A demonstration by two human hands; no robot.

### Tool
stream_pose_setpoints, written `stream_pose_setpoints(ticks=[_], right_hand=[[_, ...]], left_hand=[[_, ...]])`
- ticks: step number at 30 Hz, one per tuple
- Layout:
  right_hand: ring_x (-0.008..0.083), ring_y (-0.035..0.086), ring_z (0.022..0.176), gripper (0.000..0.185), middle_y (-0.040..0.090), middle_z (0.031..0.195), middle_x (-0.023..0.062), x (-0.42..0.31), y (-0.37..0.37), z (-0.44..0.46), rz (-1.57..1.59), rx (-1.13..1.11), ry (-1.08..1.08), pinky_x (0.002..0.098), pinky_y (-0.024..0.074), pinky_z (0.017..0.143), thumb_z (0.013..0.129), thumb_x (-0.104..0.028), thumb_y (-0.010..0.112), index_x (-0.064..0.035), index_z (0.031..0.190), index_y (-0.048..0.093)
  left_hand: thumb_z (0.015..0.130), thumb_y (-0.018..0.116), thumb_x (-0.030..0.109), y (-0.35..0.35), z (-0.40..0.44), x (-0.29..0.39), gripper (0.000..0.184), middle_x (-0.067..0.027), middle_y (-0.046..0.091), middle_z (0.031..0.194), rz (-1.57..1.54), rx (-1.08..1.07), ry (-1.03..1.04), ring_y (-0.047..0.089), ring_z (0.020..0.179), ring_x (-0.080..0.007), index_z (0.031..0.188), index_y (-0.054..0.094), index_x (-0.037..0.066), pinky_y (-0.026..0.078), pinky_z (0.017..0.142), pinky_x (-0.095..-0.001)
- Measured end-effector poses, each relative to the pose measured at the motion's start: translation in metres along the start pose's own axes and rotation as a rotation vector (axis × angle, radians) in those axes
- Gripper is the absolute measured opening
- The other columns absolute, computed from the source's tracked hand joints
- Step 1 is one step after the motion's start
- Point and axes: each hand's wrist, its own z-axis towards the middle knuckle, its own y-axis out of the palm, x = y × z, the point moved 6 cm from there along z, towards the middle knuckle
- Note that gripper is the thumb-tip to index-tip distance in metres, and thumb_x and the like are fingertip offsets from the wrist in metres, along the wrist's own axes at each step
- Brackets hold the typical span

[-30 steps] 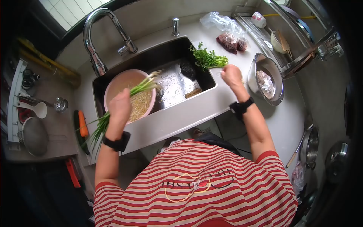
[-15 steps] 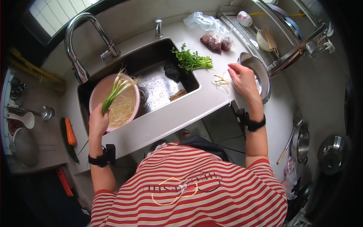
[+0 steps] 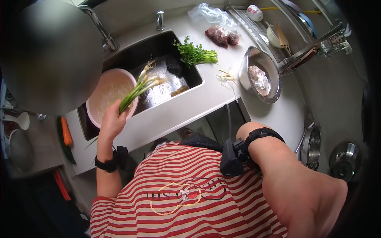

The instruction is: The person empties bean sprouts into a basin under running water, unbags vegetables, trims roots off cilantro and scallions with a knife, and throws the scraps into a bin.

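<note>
My left hand (image 3: 113, 119) is closed around the green stalks of a bunch of spring onions (image 3: 137, 90), their white, rooted ends pointing up over the sink. Beneath and beside it, a pink bowl (image 3: 90, 104) with pale sprouts in water stands in the sink. Large and close to the camera at the lower right is my right hand (image 3: 305, 192), its back showing and its fingers hidden. Leafy green herbs (image 3: 196, 53) lie over the sink's right edge. Thin root scraps (image 3: 227, 76) lie on the counter to the right.
A blurred grey round shape (image 3: 51, 59) covers the upper left. A metal bowl (image 3: 247, 77) holds a bagged item. Bagged dark red pieces (image 3: 217, 36) lie near a dish rack (image 3: 291, 59). A carrot (image 3: 66, 131) and a cucumber (image 3: 67, 152) lie left of the sink.
My right hand has left the root scraps by the metal bowl and come back close to the camera. The spring onions have tilted to the right. The grey blurred shape has appeared.
</note>
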Motion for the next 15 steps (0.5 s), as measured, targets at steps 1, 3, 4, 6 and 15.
stream_pose_setpoints(ticks=[1, 3, 4, 6, 15], right_hand=[[0.0174, 0.05, 0.045, 0.011, 0.053, 0.054, 0.0099, 0.0, 0.0, 0.0, 0.005, 0.007, -0.009, 0.0335, 0.0507, 0.052, 0.08, -0.006, 0.055, 0.0029, 0.079, 0.061], [0.0168, 0.049, 0.044, 0.012, 0.051, 0.053, 0.0096, 0.001, 0.001, 0.0, 0.009, 0.017, -0.017, 0.0324, 0.0499, 0.05, 0.079, -0.006, 0.055, 0.0038, 0.084, 0.061], [0.0165, 0.048, 0.043, 0.014, 0.051, 0.053, 0.0094, 0.001, 0.001, 0.0, 0.011, 0.022, -0.016, 0.0319, 0.0494, 0.049, 0.079, -0.006, 0.055, 0.0042, 0.086, 0.061], [0.0159, 0.046, 0.042, 0.018, 0.049, 0.052, 0.009, 0.004, 0.001, 0.002, 0.017, 0.023, -0.013, 0.0308, 0.0485, 0.047, 0.077, -0.005, 0.055, 0.0051, 0.091, 0.06], [0.022, 0.052, 0.044, 0.021, 0.053, 0.054, 0.0127, 0.007, -0.003, -0.002, 0.106, 0.013, -0.134, 0.0335, 0.0531, 0.053, 0.075, -0.008, 0.06, -0.0041, 0.095, 0.062]], left_hand=[[0.08, 0.058, 0.007, 0.0, -0.003, -0.001, 0.013, -0.0152, 0.048, 0.064, 0.0, -0.002, -0.008, 0.045, 0.058, -0.0224, 0.087, 0.053, -0.003, 0.038, 0.057, -0.0337], [0.081, 0.058, 0.007, -0.001, -0.005, 0.002, 0.014, -0.0165, 0.051, 0.066, 0.01, 0.005, 0.004, 0.046, 0.058, -0.0253, 0.09, 0.054, -0.002, 0.039, 0.058, -0.0346], [0.081, 0.058, 0.007, -0.002, -0.006, 0.003, 0.014, -0.0165, 0.051, 0.066, 0.009, 0.011, 0.001, 0.046, 0.058, -0.0253, 0.09, 0.054, -0.002, 0.039, 0.058, -0.0346], [0.079, 0.058, 0.008, -0.004, -0.01, 0.006, 0.011, -0.0234, 0.056, 0.074, 0.013, 0.029, -0.006, 0.055, 0.071, -0.0405, 0.085, 0.053, 0.0, 0.041, 0.062, -0.0421], [0.08, 0.058, 0.008, -0.005, -0.019, 0.017, 0.012, -0.024, 0.055, 0.073, 0.079, 0.05, 0.024, 0.053, 0.071, -0.0427, 0.086, 0.05, 0.001, 0.039, 0.06, -0.0449]])
